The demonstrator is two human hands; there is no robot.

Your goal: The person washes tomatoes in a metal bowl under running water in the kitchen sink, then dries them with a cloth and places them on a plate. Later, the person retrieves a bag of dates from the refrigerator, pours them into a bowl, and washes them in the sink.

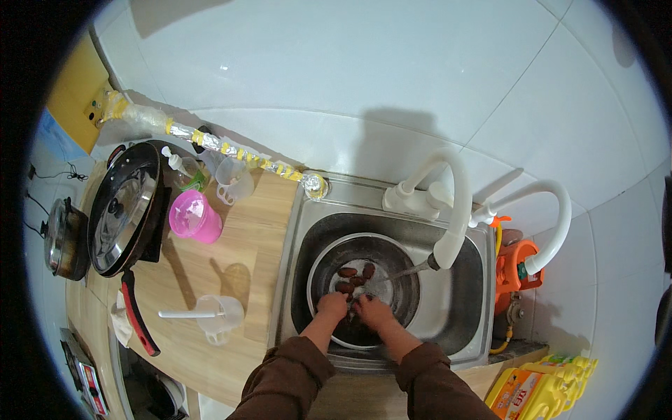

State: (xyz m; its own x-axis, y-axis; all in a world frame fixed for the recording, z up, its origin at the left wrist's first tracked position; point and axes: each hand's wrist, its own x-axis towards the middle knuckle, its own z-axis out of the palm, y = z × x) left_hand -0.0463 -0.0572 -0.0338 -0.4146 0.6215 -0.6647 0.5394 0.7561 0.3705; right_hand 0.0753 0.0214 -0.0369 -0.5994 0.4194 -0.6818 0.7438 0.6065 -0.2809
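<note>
A round metal basin [415, 310] stands in the stainless steel sink [443, 304], with water and several reddish-brown oval items [345, 287], perhaps dates, inside. Water runs into it from the white curved faucet [459, 210]. My left hand [333, 306] is low in the basin at its near left side, fingertips by one of the oval items. Close beside it, my right hand [374, 311] has its fingers bent over something dark that is mostly hidden. Whether either hand grips an item cannot be made out.
Left on the wooden counter [210, 362] are a lidded frying pan [123, 210], a pink cup [195, 218], a pump bottle [189, 173] and two clear plastic cups [234, 181], one with a white-handled utensil [186, 314]. Yellow jugs [525, 394] and an orange gas cylinder [506, 268] stand right.
</note>
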